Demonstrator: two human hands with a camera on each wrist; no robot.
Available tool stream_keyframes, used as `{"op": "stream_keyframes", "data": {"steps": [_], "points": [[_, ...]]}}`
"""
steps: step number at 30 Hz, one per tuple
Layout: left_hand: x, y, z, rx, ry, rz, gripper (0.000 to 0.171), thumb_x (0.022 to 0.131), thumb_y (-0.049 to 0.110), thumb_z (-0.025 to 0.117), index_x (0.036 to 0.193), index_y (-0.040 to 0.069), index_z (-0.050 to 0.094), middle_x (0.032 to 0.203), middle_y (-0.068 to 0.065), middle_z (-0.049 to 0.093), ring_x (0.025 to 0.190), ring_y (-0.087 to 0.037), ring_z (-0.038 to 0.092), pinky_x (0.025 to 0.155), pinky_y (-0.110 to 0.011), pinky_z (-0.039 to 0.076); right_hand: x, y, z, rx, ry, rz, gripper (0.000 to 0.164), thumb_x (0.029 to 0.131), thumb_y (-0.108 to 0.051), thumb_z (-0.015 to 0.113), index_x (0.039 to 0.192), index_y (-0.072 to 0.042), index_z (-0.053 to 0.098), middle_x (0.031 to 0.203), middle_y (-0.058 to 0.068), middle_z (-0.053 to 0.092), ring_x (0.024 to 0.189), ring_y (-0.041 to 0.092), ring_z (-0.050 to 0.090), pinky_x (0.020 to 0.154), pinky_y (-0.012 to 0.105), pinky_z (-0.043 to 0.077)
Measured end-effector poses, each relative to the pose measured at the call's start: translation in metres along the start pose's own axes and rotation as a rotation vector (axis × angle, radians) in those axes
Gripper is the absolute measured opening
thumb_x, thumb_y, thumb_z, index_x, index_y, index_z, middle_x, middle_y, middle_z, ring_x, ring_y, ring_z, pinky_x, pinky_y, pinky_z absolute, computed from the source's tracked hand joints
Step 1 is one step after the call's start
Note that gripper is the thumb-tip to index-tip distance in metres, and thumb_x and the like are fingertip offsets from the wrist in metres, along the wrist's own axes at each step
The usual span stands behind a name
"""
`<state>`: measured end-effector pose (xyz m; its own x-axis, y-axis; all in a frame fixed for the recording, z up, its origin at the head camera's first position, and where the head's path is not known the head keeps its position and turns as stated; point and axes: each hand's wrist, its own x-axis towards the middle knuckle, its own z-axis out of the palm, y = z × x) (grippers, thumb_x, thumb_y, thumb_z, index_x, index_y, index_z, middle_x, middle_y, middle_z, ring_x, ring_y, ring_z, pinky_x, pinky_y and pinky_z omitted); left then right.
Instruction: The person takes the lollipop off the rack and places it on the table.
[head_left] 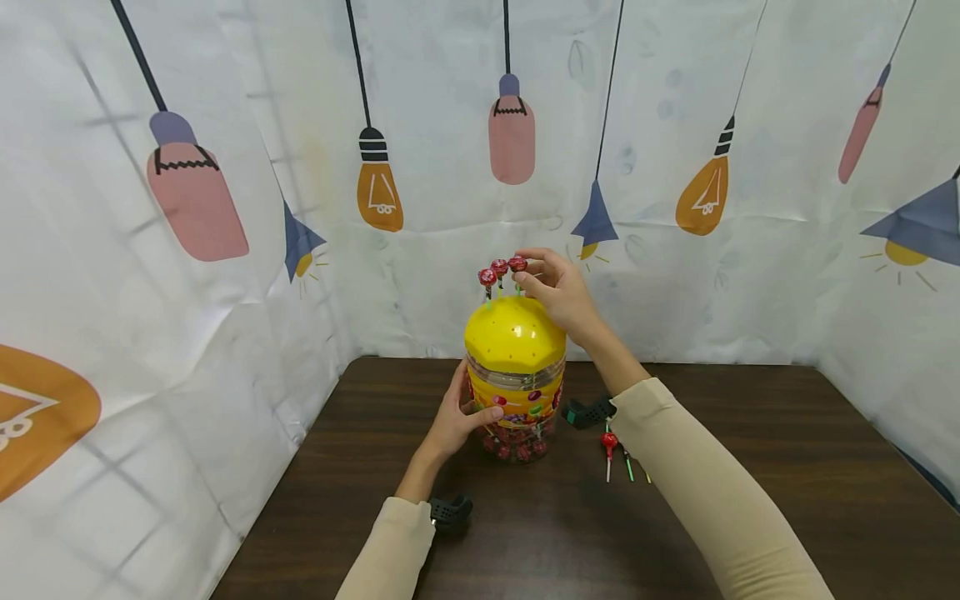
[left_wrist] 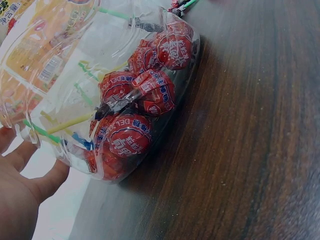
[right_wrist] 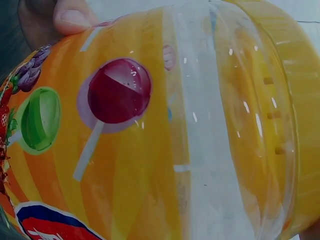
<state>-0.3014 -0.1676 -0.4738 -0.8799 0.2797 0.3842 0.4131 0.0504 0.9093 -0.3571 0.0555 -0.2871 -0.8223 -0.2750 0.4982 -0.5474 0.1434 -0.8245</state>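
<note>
A clear jar with an orange candy label (head_left: 517, 404) and a domed yellow lid (head_left: 516, 337) stands on the table. Small holes dot the lid, and several red-wrapped lollipops (left_wrist: 129, 135) lie in the jar's bottom. Three lollipops stick up from the lid's top, one of them a left-hand lollipop (head_left: 487, 277). My left hand (head_left: 459, 421) holds the jar's side, thumb across the label. Above the lid, my right hand (head_left: 555, 287) pinches the rightmost lollipop (head_left: 517, 264) by its red head, its stick at the lid.
Loose lollipops (head_left: 609, 442) lie on the dark wooden table (head_left: 720, 467) right of the jar, partly behind my right sleeve. A white curtain (head_left: 450, 292) printed with hanging lamps rises behind the table's back edge. Black straps (head_left: 450, 512) circle both wrists.
</note>
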Motion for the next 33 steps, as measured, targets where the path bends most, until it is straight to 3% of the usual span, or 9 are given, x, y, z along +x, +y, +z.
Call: {"op": "stream_keyframes", "data": {"steps": [8, 11, 13, 18, 20, 26, 33], "points": [[0.001, 0.0, 0.001, 0.002, -0.003, 0.006, 0.096, 0.089, 0.045, 0.078, 0.162, 0.042, 0.016, 0.159, -0.005, 0.04, 0.147, -0.033, 0.038, 0.117, -0.072, 0.029, 0.001, 0.002, 0.004, -0.009, 0.067, -0.038, 0.039, 0.101, -0.023, 0.066, 0.137, -0.009, 0.06, 0.112, 0.02, 0.067, 0.097, 0.03, 0.066, 0.087, 0.029, 0.06], [0.001, 0.001, 0.001, 0.004, -0.003, 0.003, 0.096, 0.089, 0.045, 0.078, 0.162, 0.042, 0.016, 0.159, -0.003, 0.04, 0.147, -0.032, 0.038, 0.116, -0.072, 0.029, 0.002, 0.002, 0.005, -0.003, 0.099, -0.06, 0.038, 0.101, -0.022, 0.067, 0.135, -0.008, 0.061, 0.11, 0.021, 0.067, 0.094, 0.029, 0.066, 0.081, 0.028, 0.061], [0.001, 0.001, 0.001, 0.005, -0.001, 0.001, 0.096, 0.089, 0.046, 0.078, 0.162, 0.042, 0.016, 0.159, -0.003, 0.04, 0.147, -0.032, 0.038, 0.116, -0.072, 0.03, 0.001, -0.003, 0.007, 0.002, 0.123, -0.072, 0.038, 0.101, -0.018, 0.066, 0.136, -0.005, 0.059, 0.111, 0.023, 0.066, 0.093, 0.029, 0.067, 0.08, 0.037, 0.063], [0.001, 0.001, 0.0, 0.002, -0.002, 0.001, 0.096, 0.089, 0.045, 0.078, 0.162, 0.042, 0.016, 0.159, -0.003, 0.041, 0.146, -0.033, 0.039, 0.115, -0.071, 0.032, 0.002, -0.006, 0.01, 0.042, 0.205, -0.13, 0.037, 0.101, -0.016, 0.066, 0.135, -0.003, 0.059, 0.108, 0.022, 0.066, 0.088, 0.029, 0.067, 0.074, 0.035, 0.064], [0.001, 0.001, 0.0, 0.004, -0.004, 0.005, 0.096, 0.089, 0.045, 0.077, 0.162, 0.042, 0.015, 0.159, -0.003, 0.041, 0.146, -0.033, 0.039, 0.115, -0.071, 0.032, 0.003, -0.004, 0.01, 0.069, 0.224, -0.155, 0.036, 0.1, -0.017, 0.067, 0.133, -0.004, 0.06, 0.103, 0.019, 0.066, 0.086, 0.029, 0.066, 0.07, 0.028, 0.063], [0.001, -0.001, 0.0, 0.003, -0.006, 0.013, 0.096, 0.089, 0.044, 0.078, 0.162, 0.043, 0.016, 0.159, -0.002, 0.041, 0.147, -0.032, 0.038, 0.116, -0.071, 0.03, -0.004, -0.011, 0.006, 0.109, 0.2, -0.158, 0.035, 0.1, -0.016, 0.067, 0.131, -0.002, 0.059, 0.099, 0.015, 0.064, 0.085, 0.035, 0.065, 0.067, 0.029, 0.063], [0.002, -0.002, 0.0, 0.001, -0.005, 0.011, 0.097, 0.088, 0.044, 0.079, 0.162, 0.043, 0.015, 0.159, -0.002, 0.04, 0.147, -0.033, 0.039, 0.116, -0.071, 0.03, -0.014, -0.012, 0.002, 0.115, 0.16, -0.144, 0.035, 0.101, -0.014, 0.065, 0.132, -0.001, 0.057, 0.102, 0.026, 0.063, 0.081, 0.026, 0.064, 0.066, 0.029, 0.063]]}}
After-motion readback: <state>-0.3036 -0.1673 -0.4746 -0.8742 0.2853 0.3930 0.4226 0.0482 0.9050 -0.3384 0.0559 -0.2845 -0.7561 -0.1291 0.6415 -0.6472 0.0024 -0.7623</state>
